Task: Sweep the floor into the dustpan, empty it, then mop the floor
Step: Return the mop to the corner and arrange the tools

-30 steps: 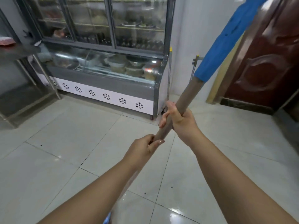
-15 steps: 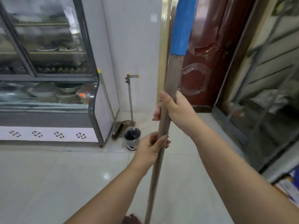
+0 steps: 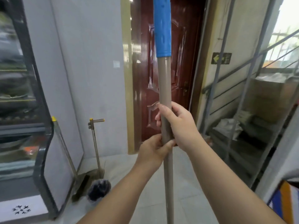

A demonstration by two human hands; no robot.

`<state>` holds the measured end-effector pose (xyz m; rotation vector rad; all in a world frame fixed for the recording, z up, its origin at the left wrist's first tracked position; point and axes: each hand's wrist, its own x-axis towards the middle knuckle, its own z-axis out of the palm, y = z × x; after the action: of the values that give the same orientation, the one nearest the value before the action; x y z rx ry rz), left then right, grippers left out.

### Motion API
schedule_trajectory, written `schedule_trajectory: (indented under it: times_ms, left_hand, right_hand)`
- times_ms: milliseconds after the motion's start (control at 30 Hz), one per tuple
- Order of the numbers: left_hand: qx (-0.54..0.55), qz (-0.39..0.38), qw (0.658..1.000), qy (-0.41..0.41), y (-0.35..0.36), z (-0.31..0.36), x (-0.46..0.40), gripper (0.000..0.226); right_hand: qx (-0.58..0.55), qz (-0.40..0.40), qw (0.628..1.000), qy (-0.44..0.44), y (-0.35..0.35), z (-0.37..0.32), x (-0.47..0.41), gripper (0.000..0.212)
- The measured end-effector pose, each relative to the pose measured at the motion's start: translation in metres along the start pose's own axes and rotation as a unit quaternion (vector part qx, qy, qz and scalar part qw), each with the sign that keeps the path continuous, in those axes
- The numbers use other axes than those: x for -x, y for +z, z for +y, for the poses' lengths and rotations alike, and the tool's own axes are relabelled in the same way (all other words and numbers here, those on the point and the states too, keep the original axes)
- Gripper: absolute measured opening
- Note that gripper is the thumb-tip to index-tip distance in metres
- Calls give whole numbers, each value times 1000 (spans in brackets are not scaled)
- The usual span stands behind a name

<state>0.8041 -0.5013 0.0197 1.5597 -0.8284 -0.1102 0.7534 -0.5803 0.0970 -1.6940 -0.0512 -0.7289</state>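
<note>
A long taupe handle (image 3: 165, 88) with a blue grip (image 3: 162, 26) at its top stands nearly upright in front of me. My right hand (image 3: 179, 125) grips the shaft from the right. Just below it, my left hand (image 3: 152, 151) holds the shaft from the left. The head of this tool is out of view below the frame. In the corner by the wall stand a long-handled dustpan (image 3: 97, 159) and a broom (image 3: 68, 156) leaning on the display fridge.
A glass display fridge (image 3: 24, 110) fills the left side. A small bin with a dark liner (image 3: 99, 189) sits beside the dustpan. A dark red door (image 3: 178, 70) is straight ahead. Metal shelving with boxes (image 3: 252, 118) stands at the right. Pale floor tiles (image 3: 186, 188) lie between.
The view has swung right, from the fridge front to the door corner. The handle has come from tilted to nearly upright, and my two hands have closed up together on it.
</note>
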Motion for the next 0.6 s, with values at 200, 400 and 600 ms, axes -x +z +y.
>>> schedule_trajectory:
  times_ms: [200, 400, 600]
  left_hand:
    - [103, -122, 975, -153, -27, -109, -60, 18]
    - [213, -26, 946, -244, -56, -183, -162, 47]
    - [217, -44, 965, -143, -97, -177, -241, 47]
  right_hand:
    - [2, 0, 1000, -16, 45, 31, -95, 14]
    - [-11, 25, 1000, -14, 110, 47, -226, 14]
    - [-78, 76, 993, -54, 124, 45, -316, 18]
